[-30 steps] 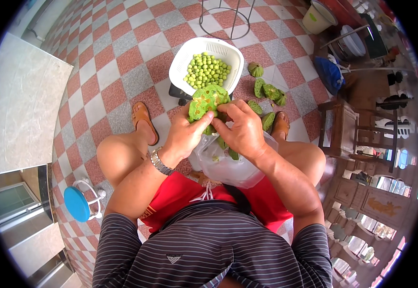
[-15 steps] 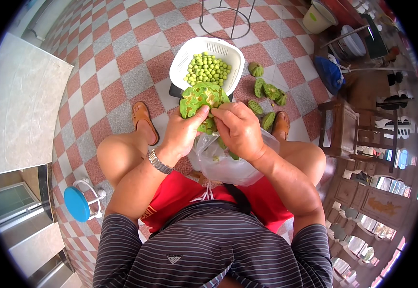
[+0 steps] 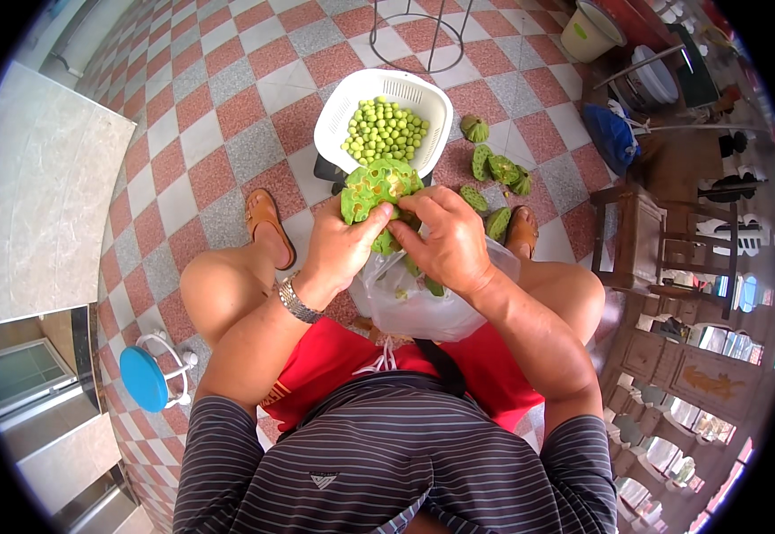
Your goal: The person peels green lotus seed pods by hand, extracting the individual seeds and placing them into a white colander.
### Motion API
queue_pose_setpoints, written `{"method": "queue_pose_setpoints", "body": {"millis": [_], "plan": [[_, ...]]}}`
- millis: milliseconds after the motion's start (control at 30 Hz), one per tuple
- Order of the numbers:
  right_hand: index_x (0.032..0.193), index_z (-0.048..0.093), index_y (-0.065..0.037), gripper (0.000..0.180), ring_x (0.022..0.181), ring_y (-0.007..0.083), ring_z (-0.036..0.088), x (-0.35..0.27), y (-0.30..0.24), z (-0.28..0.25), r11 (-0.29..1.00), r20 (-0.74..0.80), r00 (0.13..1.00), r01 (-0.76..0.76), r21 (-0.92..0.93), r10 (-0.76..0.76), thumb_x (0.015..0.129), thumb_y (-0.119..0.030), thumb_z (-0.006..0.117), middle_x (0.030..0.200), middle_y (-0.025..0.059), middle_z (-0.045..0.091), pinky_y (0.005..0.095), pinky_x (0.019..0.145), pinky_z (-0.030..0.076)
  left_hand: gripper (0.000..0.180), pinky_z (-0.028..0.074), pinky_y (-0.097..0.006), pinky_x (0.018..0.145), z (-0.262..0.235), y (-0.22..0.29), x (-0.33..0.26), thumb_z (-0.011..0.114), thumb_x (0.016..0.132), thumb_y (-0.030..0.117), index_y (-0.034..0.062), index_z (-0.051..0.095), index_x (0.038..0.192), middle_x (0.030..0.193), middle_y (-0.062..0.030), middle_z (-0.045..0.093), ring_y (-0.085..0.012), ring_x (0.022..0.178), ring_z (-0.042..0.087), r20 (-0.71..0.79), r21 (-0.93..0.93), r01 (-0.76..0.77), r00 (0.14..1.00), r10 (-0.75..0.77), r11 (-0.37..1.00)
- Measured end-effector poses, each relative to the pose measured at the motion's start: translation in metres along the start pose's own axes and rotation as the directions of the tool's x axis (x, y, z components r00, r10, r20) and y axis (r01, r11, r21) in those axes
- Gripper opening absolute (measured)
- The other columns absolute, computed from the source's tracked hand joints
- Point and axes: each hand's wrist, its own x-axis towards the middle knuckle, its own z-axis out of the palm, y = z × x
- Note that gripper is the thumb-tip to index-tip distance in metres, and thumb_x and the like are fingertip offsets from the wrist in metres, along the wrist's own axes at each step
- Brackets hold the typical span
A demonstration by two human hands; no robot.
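Note:
Between my knees, my left hand (image 3: 338, 242) grips a green lotus seed pod (image 3: 371, 189), thumb pressed on its torn, pitted face. My right hand (image 3: 450, 238) has its thumb and bent fingers closed on the pod's right edge; whether a seed is between the fingertips is hidden. Just beyond the pod stands a white plastic basket (image 3: 332, 105) with many round green lotus seeds (image 3: 389, 126) in it. Under my hands hangs a clear plastic bag (image 3: 423, 311), with some green pieces showing at its mouth.
Several lotus pods (image 3: 505, 169) lie on the checkered tile floor right of the basket. A blue-topped stool (image 3: 142, 378) is at the left, a wooden chair (image 3: 637, 240) at the right. A metal ring stand (image 3: 436, 67) and a pale bucket (image 3: 590, 34) stand farther off.
The pod has shifted slightly right and toward me, and more of it is covered by my fingers. My right fingers have shifted a little on its edge.

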Motion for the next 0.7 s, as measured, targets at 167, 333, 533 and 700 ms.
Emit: {"method": "queue_pose_setpoints", "body": {"millis": [167,333,533,700], "plan": [[0.098,0.072,-0.004,0.029,0.084,0.0337,0.067,0.001,-0.001,0.002,0.999,0.027,0.999,-0.015,-0.051,0.017,0.073,-0.013,0.083,0.093,0.0127,0.068,0.0413,0.074,0.056,0.024,0.054,-0.028,0.081,0.000,0.000,-0.002,0.069,0.094,0.008,-0.0012,0.067,0.116,0.108,-0.0068,0.071,-0.0117,0.093,0.066,-0.009,-0.019,0.005,1.000,-0.005,1.000],[0.094,0.071,-0.006,0.023,0.080,0.0311,0.066,0.002,0.005,0.010,0.988,-0.041,0.988,0.145,-0.057,-0.148,0.073,-0.011,0.080,0.088,0.0086,0.067,0.0424,0.071,0.054,0.025,0.053,-0.029,0.083,0.002,-0.006,0.000,0.066,0.095,0.005,-0.0014,0.065,0.119,0.111,-0.0070,0.070,-0.0124,0.097,0.065,-0.061,-0.055,0.051,0.997,-0.054,0.997],[0.099,0.071,-0.007,0.029,0.079,0.0288,0.064,0.005,0.002,0.007,0.957,-0.016,0.959,0.283,-0.060,-0.284,0.071,-0.006,0.080,0.090,0.0081,0.067,0.0405,0.068,0.051,0.027,0.053,-0.030,0.085,-0.006,-0.008,0.004,0.061,0.096,0.004,-0.0007,0.063,0.122,0.115,-0.0076,0.068,-0.0146,0.101,0.065,-0.058,-0.194,0.091,0.993,-0.104,0.977],[0.100,0.070,-0.006,0.030,0.080,0.0294,0.064,0.005,0.002,0.006,0.960,-0.031,0.960,0.279,-0.029,-0.280,0.072,-0.003,0.079,0.091,0.0087,0.067,0.0402,0.071,0.051,0.027,0.054,-0.029,0.083,-0.011,-0.004,0.003,0.063,0.096,0.005,-0.0007,0.063,0.122,0.114,-0.0077,0.068,-0.0142,0.100,0.065,-0.029,-0.214,0.111,0.992,-0.120,0.970]]}}
